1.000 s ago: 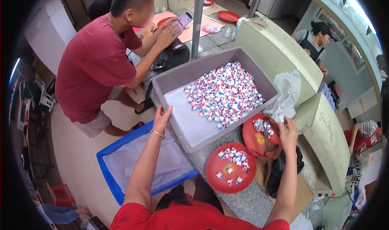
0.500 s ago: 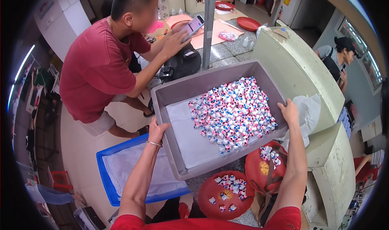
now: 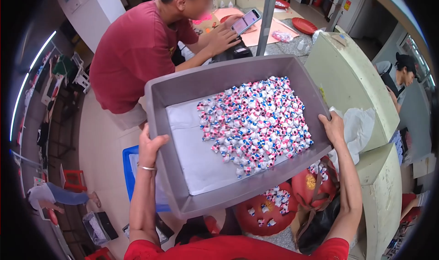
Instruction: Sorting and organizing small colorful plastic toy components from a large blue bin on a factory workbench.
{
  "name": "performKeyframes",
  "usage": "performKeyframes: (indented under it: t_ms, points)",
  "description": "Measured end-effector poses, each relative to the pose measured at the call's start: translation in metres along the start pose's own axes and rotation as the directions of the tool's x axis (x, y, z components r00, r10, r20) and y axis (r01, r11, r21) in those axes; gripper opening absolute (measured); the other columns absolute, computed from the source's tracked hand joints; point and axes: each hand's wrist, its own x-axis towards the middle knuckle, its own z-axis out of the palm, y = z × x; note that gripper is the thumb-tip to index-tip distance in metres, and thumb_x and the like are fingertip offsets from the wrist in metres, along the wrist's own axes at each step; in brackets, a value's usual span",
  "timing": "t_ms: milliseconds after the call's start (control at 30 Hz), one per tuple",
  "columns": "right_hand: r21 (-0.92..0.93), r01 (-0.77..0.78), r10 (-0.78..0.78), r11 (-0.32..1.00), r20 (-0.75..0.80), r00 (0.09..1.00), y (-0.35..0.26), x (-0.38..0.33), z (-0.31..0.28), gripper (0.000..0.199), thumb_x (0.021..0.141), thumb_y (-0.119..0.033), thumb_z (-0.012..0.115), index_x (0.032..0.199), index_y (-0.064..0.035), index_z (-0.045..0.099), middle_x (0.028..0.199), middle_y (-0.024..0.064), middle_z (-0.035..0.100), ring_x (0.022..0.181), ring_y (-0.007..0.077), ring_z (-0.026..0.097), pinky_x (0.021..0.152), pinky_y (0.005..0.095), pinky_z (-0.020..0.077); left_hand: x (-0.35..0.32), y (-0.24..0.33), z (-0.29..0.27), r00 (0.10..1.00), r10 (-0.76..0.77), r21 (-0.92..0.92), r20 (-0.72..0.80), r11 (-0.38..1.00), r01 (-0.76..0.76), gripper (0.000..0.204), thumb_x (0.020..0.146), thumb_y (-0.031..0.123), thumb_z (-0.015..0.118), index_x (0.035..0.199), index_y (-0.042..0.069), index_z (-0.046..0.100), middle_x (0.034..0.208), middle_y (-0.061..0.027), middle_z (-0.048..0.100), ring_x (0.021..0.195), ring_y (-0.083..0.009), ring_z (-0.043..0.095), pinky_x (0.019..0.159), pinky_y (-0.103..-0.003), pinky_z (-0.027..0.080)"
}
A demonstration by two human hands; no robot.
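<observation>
Between my two hands a grey-brown plastic tub (image 3: 228,205) hangs tilted, its right end farther from me. My left hand (image 3: 150,146) grips the left rim, the thumb lying over the edge. At the opposite end my right hand (image 3: 333,128) is closed round the right rim. Inside, a heap of small white, pink and blue figurines (image 3: 260,122) covers the middle and right. White lining paper (image 3: 187,148) shows bare along the tub's left side. Both hands' fingertips are partly hidden by the rim.
Below the tub stand a blue tub (image 3: 127,168), mostly covered, and red round trays (image 3: 267,225) with several figurines. A person in a red shirt (image 3: 132,54) holds a phone (image 3: 245,22) beyond the left rim. A metal post (image 3: 266,22) and pale green cabinets (image 3: 352,72) stand close.
The tub has moved left and closer to me in my hands, covering more of the blue tub. My view has shifted, so the surroundings sit farther right. Both hands keep their hold.
</observation>
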Motion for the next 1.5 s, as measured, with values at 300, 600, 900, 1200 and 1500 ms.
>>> performKeyframes:
  t_ms: [300,600,900,1200,1500]
  points:
    - [-0.029,0.285,-0.281,0.958,0.102,0.954,-0.092,-0.027,-0.015,0.037,0.081,-0.029,0.067,0.085,0.0064,0.057,0.079,0.0288,0.060,0.080,0.0448,0.059,0.069,0.0482,0.0457,-0.032,0.014,-0.081,0.938,0.086,-0.227,-0.336,0.959,-0.170,0.030,0.083,0.024,0.061,0.107,0.006,0.057,0.090,-0.0032,0.059,0.082,-0.0099,0.056,0.073,-0.022,0.045]
    - [0.598,0.061,-0.445,0.799,0.520,0.729,-0.329,-0.399,0.137,0.043,0.082,-0.021,0.064,0.118,0.0008,0.056,0.083,0.0225,0.065,0.075,0.0278,0.065,0.069,0.0361,0.0495,-0.265,0.141,-0.464,0.920,0.258,0.753,-0.296,0.655,0.059,0.046,0.089,0.015,0.054,0.132,0.006,0.042,0.129,-0.0105,0.044,0.111,-0.0180,0.051,0.094,-0.026,0.043]
    - [0.490,-0.189,-0.286,0.851,0.734,0.616,-0.317,-0.510,0.207,0.043,0.086,-0.019,0.060,0.121,0.0055,0.054,0.091,0.0176,0.067,0.080,0.0185,0.064,0.073,0.0306,0.0495,-0.171,0.088,-0.544,0.882,-0.378,0.282,-0.280,0.846,0.452,0.036,0.084,0.037,0.059,0.092,0.002,0.067,0.078,-0.0018,0.063,0.069,-0.0075,0.056,0.064,-0.021,0.042]
    - [0.418,-0.401,-0.143,0.815,0.816,0.561,-0.294,-0.497,0.232,0.045,0.088,-0.016,0.057,0.125,0.0089,0.050,0.107,0.0136,0.065,0.092,0.0122,0.059,0.082,0.0253,0.0464,-0.037,0.048,-0.502,0.961,-0.255,0.730,0.107,0.677,0.098,0.037,0.084,0.035,0.056,0.093,0.001,0.065,0.090,-0.0021,0.065,0.083,-0.0104,0.056,0.078,-0.025,0.043]
    - [0.357,-0.574,-0.074,0.737,0.886,0.458,-0.274,-0.458,0.269,0.044,0.089,-0.019,0.059,0.125,0.0052,0.052,0.106,0.0087,0.065,0.090,0.0105,0.058,0.083,0.0239,0.0450,0.061,0.052,-0.421,0.926,-0.351,0.873,0.140,0.485,0.051,0.045,0.082,0.042,0.055,0.101,0.003,0.066,0.105,-0.0080,0.066,0.098,-0.0164,0.058,0.089,-0.029,0.041]
